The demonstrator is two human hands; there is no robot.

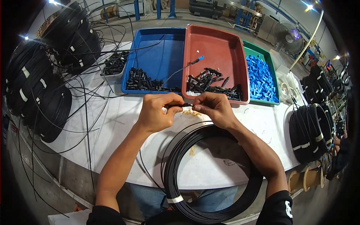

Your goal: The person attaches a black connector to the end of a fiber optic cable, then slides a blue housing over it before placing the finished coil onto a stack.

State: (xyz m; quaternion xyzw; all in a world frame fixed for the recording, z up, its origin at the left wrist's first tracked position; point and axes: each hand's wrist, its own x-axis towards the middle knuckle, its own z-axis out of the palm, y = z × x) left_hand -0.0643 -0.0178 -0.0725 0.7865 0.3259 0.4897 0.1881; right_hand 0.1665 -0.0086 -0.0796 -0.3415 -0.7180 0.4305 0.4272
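Observation:
My left hand and my right hand meet over the table, just in front of the trays. Between their fingertips is a small black cable connector, pinched from both sides; my fingers cover much of it. Below my hands a large coil of black cable, bound with a white tape band, leans over the table's front edge towards my lap. My right forearm passes over the coil.
Beyond my hands stand a blue tray and a red tray, both with black connector parts, and a green tray of blue pieces. Cable coils are stacked at the left and right. Loose cable ends stick out at left.

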